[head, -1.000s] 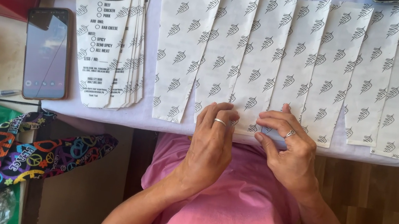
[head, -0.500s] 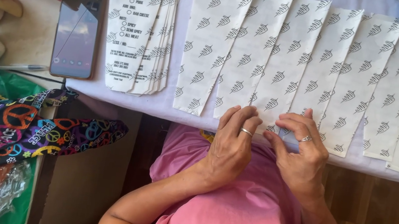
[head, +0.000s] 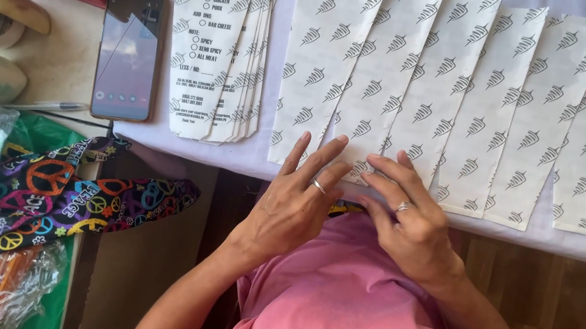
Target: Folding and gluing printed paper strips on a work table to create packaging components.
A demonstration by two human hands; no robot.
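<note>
1. White paper sleeves (head: pixel 390 71) printed with grey cone marks lie in an overlapping row on the counter (head: pixel 256 155), long axes running away from the person.
2. Left hand (head: pixel 299 200) and right hand (head: pixel 408 211) rest at their near ends, fingers spread, grasping nothing.
3. Leftward lies a printed stack (head: pixel 215 39), then a phone (head: pixel 129 54).

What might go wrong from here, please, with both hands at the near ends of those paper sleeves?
The patterned paper sleeves overlap along the table's near edge; a nudge from the left hand or right hand could shift the row or slide one off. The phone also lies close to that edge.
</note>
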